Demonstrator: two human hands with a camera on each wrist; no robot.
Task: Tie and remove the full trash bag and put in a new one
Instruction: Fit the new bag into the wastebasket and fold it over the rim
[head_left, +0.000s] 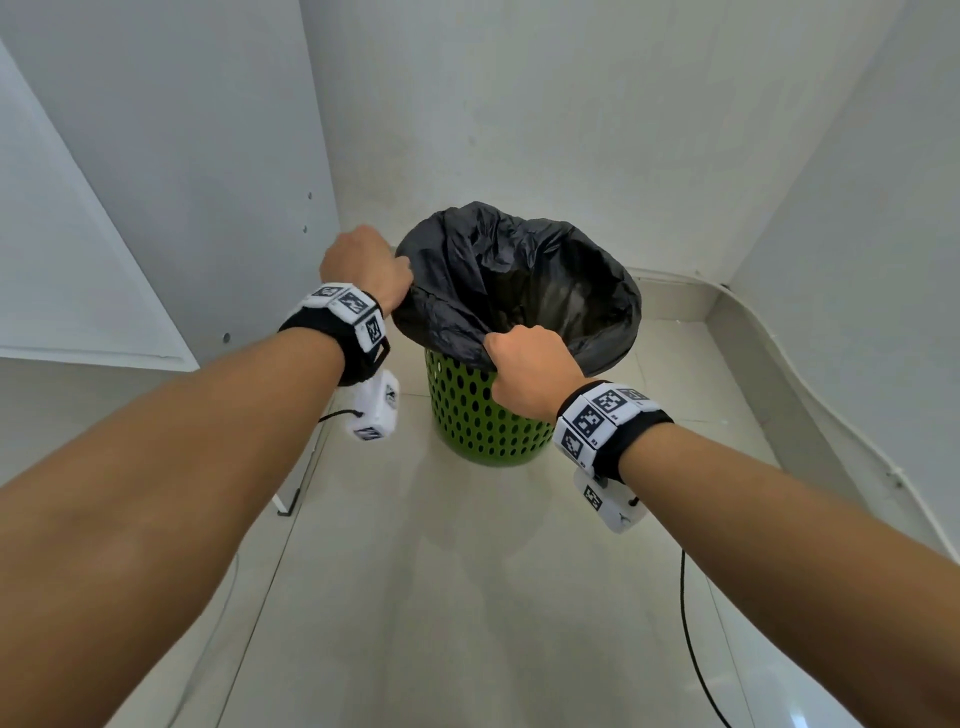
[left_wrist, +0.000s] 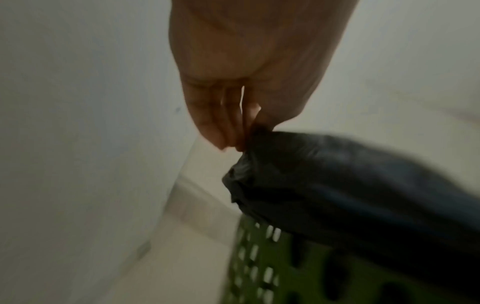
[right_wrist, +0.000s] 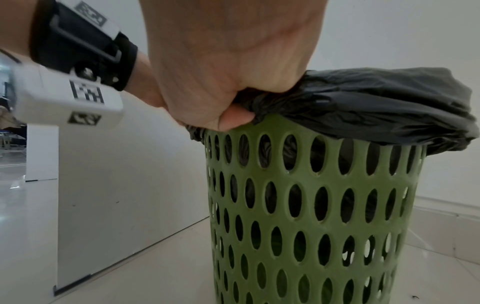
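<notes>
A black trash bag (head_left: 524, 280) lines a green perforated bin (head_left: 483, 421) standing on the floor near the corner. Its mouth is open and folded over the rim. My left hand (head_left: 363, 265) pinches the bag's edge at the far left of the rim; the left wrist view shows the fingers (left_wrist: 221, 123) curled on the black film (left_wrist: 337, 174). My right hand (head_left: 524, 369) grips a bunch of the bag at the near rim, fist closed on it (right_wrist: 228, 115) just above the bin wall (right_wrist: 311, 205). What lies inside the bag is dim and unclear.
White walls (head_left: 519, 104) close in behind and on the right. A white cabinet panel (head_left: 156, 182) stands at the left, close to the bin. A skirting ledge (head_left: 753, 364) runs along the right wall. A black cable (head_left: 691, 649) trails over the pale floor tiles.
</notes>
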